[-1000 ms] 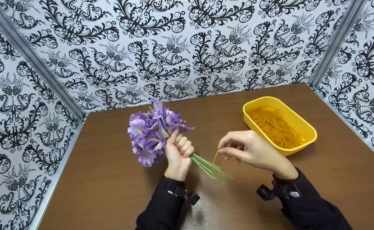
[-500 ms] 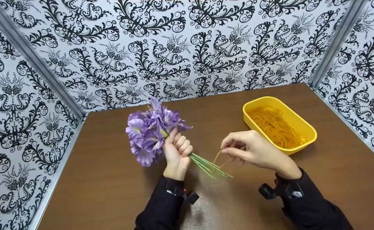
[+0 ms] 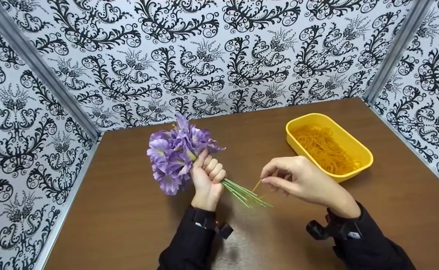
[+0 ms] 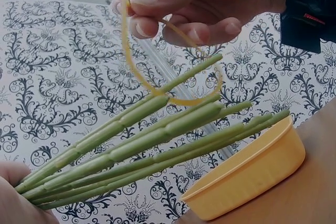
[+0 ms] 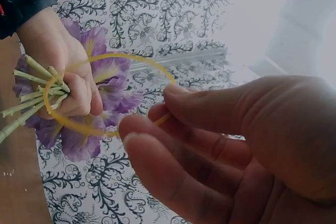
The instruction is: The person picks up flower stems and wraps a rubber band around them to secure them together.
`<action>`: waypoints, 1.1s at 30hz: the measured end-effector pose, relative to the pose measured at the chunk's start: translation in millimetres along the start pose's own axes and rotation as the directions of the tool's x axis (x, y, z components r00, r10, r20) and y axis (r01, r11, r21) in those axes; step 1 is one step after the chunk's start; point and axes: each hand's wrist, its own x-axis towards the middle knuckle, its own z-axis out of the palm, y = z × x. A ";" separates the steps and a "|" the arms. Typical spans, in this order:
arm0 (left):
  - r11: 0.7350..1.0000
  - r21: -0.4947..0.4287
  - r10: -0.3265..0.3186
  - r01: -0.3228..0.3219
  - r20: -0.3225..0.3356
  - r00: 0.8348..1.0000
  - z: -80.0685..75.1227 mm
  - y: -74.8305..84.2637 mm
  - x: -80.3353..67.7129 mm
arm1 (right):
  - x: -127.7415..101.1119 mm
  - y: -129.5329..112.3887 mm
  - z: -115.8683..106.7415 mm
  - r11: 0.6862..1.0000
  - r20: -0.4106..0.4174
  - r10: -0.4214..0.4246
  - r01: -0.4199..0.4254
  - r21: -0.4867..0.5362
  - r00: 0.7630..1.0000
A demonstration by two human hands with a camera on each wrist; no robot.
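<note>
In the head view my left hand grips a bunch of purple artificial flowers just below the blooms, thumb pointing up toward the petals. Its green stems fan out toward the right. Between thumb and fingertips, my right hand pinches a yellow rubber band near the stem ends. In the left wrist view the band hangs as an open loop, and the topmost stem's tip overlaps the inside of it. From the right wrist the loop appears stretched out toward the stems and the left hand.
A yellow plastic tub stands at the right behind my right hand, with many rubber bands inside. Patterned black-and-white panels enclose the brown table at the back and sides.
My right hand has shifted slightly right and toward me, still pinching the rubber band. The left hand and flowers have drifted a little left.
</note>
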 end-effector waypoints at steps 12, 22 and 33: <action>0.999 0.028 -0.037 0.037 0.017 0.999 4.7 -5.4 -5.4 | 5.1 14.1 4.4 0.993 -0.008 0.115 -0.115 -0.027 0.993; 0.991 0.111 -0.073 0.070 0.023 0.997 5.3 -18.0 -9.0 | 11.9 24.6 16.8 0.995 -0.103 0.094 -0.089 0.055 0.990; 0.990 0.136 -0.052 0.049 0.017 0.998 2.8 -22.9 -8.9 | 18.8 19.1 33.1 0.978 -0.237 0.022 0.028 0.205 0.971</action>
